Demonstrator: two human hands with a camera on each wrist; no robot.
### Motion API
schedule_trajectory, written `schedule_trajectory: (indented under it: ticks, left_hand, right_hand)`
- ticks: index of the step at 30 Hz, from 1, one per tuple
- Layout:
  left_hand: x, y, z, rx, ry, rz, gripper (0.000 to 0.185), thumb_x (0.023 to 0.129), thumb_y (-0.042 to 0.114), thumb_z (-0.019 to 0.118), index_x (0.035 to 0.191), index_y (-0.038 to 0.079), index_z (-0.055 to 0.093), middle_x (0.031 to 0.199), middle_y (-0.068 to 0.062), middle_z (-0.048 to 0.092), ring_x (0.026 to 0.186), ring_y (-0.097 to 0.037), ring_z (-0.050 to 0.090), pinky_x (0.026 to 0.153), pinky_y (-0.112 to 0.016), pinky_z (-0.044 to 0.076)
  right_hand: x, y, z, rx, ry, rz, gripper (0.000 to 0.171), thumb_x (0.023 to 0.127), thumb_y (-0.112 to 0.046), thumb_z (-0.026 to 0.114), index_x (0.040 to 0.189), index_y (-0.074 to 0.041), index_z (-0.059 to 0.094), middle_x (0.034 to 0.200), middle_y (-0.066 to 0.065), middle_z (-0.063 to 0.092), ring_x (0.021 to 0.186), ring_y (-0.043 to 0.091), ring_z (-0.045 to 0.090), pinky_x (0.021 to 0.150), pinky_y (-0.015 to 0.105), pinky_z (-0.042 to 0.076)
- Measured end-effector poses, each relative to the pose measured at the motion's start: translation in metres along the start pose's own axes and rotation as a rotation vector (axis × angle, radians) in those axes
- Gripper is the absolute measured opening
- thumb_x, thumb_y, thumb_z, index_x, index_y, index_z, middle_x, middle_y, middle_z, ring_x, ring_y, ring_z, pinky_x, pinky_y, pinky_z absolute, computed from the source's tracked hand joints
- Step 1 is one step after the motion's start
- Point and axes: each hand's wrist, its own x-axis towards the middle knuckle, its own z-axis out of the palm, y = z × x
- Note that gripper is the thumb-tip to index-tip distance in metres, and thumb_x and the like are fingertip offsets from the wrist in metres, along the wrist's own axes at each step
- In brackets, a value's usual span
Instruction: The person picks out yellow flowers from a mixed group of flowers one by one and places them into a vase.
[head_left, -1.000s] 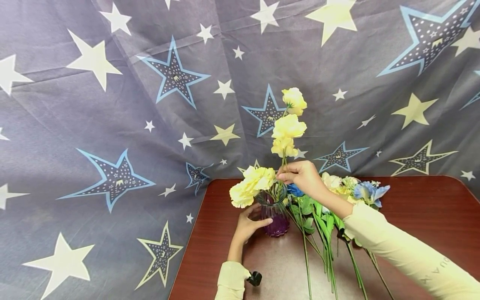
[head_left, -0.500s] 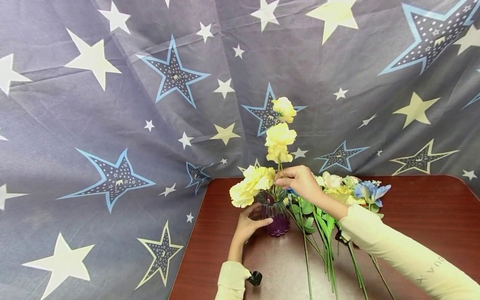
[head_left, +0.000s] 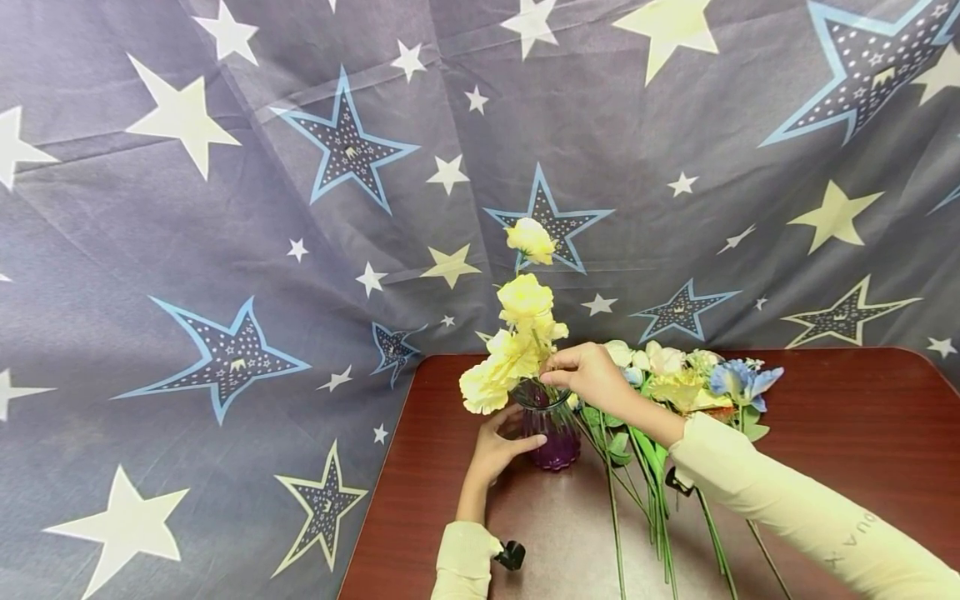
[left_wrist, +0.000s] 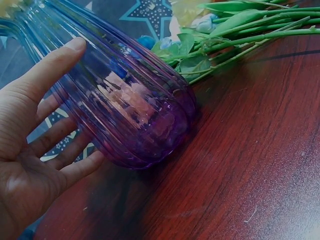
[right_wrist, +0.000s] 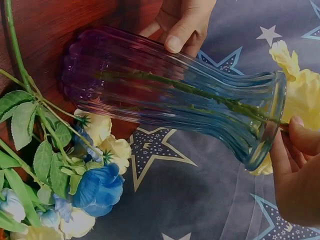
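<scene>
Yellow flower stem (head_left: 527,300) sits partway down inside the purple glass vase (head_left: 551,433), which stands near the back left corner of the dark red table (head_left: 825,467). My right hand (head_left: 592,377) pinches that stem just above the vase mouth, thumb and fingers closed on it. My left hand (head_left: 497,450) cups the vase's left side; in the left wrist view the fingers (left_wrist: 55,60) lie nearly straight against the ribbed glass, steadying it without wrapping round it.

I judge the arranging to be in its early part. One pale yellow bloom (head_left: 487,383) leans over the vase's left rim, and the stem I hold has three blossoms above the mouth; the right wrist view shows a green stem running down inside the glass (right_wrist: 170,85). Left to do, as I read it: the loose flowers (head_left: 675,379) lying on the table just right of the vase, white, yellow and blue heads with long green stalks (head_left: 660,508) pointing toward me.

I cannot tell whether the held stem has reached the vase bottom. My right forearm hides part of the loose bunch, so I cannot count it. A small black object (head_left: 512,556) at my left cuff is hard to identify.
</scene>
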Motion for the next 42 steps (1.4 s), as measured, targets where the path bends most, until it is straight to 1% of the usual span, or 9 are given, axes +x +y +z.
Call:
schedule_trajectory:
  ticks: [3,6,13,21,24,27,33,37,42]
  left_hand:
    - [0.0,-0.001,0.0,0.004,0.002,-0.002,0.067,0.077,0.011,0.088,0.137,0.001,0.06,0.128,-0.026,0.066,0.122,-0.042,0.063,0.102,-0.053,0.053]
    - [0.0,-0.001,0.0,0.004,0.003,-0.002,0.067,0.077,0.011,0.088,0.137,0.001,0.06,0.128,-0.025,0.067,0.122,-0.042,0.062,0.102,-0.054,0.053]
    - [0.0,-0.001,0.0,-0.006,0.0,0.001,0.066,0.078,0.009,0.088,0.137,-0.001,0.06,0.128,-0.026,0.066,0.123,-0.044,0.062,0.103,-0.055,0.053]
    - [0.002,-0.005,0.002,-0.005,0.012,0.005,0.068,0.078,0.011,0.088,0.138,-0.001,0.059,0.128,-0.026,0.066,0.122,-0.043,0.063,0.101,-0.054,0.054]
    - [0.001,-0.004,0.002,-0.004,0.014,0.001,0.069,0.077,0.011,0.088,0.138,-0.001,0.059,0.128,-0.026,0.066,0.122,-0.043,0.062,0.101,-0.055,0.054]
    - [-0.001,-0.001,0.001,-0.01,0.007,-0.012,0.068,0.077,0.01,0.088,0.138,0.0,0.059,0.128,-0.026,0.066,0.123,-0.043,0.062,0.102,-0.055,0.053]
    - [0.0,-0.002,0.0,-0.01,0.002,-0.009,0.068,0.077,0.011,0.088,0.138,0.0,0.06,0.128,-0.025,0.067,0.122,-0.042,0.063,0.101,-0.051,0.055]
    - [0.0,-0.001,-0.001,-0.009,-0.004,-0.004,0.067,0.078,0.011,0.088,0.138,0.0,0.06,0.128,-0.025,0.067,0.121,-0.042,0.064,0.1,-0.049,0.056]
    - [0.0,0.001,-0.001,-0.003,-0.017,0.002,0.066,0.079,0.009,0.087,0.138,-0.001,0.059,0.128,-0.027,0.066,0.121,-0.043,0.063,0.101,-0.051,0.055]
  right_hand:
    - [0.0,-0.002,0.001,-0.024,-0.014,-0.013,0.009,0.091,-0.01,0.075,0.084,-0.005,0.079,0.072,0.009,0.072,0.062,0.012,0.058,0.058,0.021,0.047]
    - [-0.001,-0.003,0.002,-0.06,-0.027,-0.026,0.01,0.092,-0.011,0.074,0.085,-0.006,0.079,0.074,0.008,0.074,0.064,0.012,0.062,0.059,0.022,0.048]
    - [-0.001,-0.005,0.006,-0.156,-0.056,-0.095,0.008,0.092,-0.011,0.074,0.087,-0.007,0.08,0.078,0.003,0.076,0.064,0.004,0.059,0.061,0.022,0.05]
    - [0.001,-0.005,0.01,-0.179,-0.095,-0.148,0.009,0.093,-0.01,0.073,0.088,-0.009,0.08,0.08,0.003,0.076,0.065,0.004,0.059,0.064,0.023,0.052]
    - [0.002,-0.005,0.011,-0.184,-0.1,-0.14,0.01,0.094,-0.011,0.072,0.089,-0.009,0.081,0.08,0.003,0.076,0.065,0.003,0.059,0.064,0.023,0.052]
    - [0.002,-0.006,0.01,-0.191,-0.1,-0.12,0.011,0.094,-0.013,0.073,0.092,-0.007,0.082,0.083,0.003,0.079,0.065,0.003,0.064,0.063,0.022,0.054]
    - [0.001,-0.009,0.011,-0.2,-0.097,-0.085,0.013,0.092,-0.015,0.075,0.095,-0.005,0.082,0.091,0.008,0.08,0.07,0.009,0.072,0.063,0.022,0.056]
    - [0.002,-0.009,0.012,-0.184,-0.092,-0.081,0.01,0.091,-0.013,0.076,0.091,-0.005,0.083,0.089,0.008,0.08,0.069,0.007,0.07,0.061,0.02,0.054]
    - [0.003,-0.007,0.012,-0.175,-0.095,-0.06,0.008,0.089,-0.012,0.078,0.085,-0.006,0.083,0.086,0.005,0.08,0.066,0.002,0.064,0.06,0.019,0.05]
